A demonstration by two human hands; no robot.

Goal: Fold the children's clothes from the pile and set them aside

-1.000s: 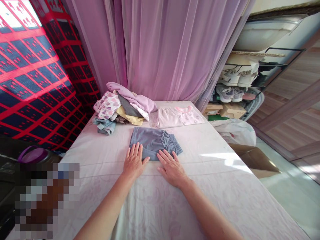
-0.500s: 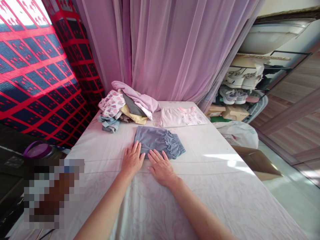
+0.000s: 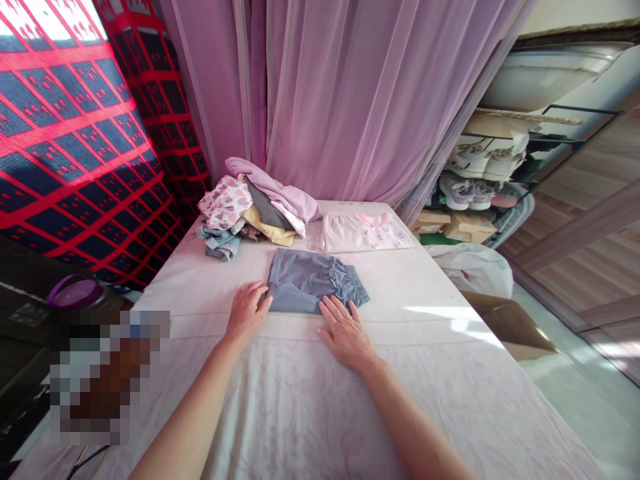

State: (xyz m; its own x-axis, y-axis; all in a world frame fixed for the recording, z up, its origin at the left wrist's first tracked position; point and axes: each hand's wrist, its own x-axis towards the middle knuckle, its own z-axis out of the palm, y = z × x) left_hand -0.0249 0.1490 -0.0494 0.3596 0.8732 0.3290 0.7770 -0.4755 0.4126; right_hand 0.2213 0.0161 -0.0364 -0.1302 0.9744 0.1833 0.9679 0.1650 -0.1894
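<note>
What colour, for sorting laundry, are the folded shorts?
The shorts are grey-blue in the head view.

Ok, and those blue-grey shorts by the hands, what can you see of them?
The blue-grey shorts lie folded flat on the pale pink sheet, soft matte fabric, gathered elastic waistband at the right end. The left hand touches their left edge; the right hand rests its fingers on their lower edge.

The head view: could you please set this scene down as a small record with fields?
Left hand: fingertips at the left edge of the gray shorts
Right hand: open, fingertips on the shorts' near edge
Shorts: lying flat, elastic waistband to the right
Beyond: clothes pile, folded pale pink garment
Surface: pale pink sheet
Backdrop: lilac sheer curtain
</note>
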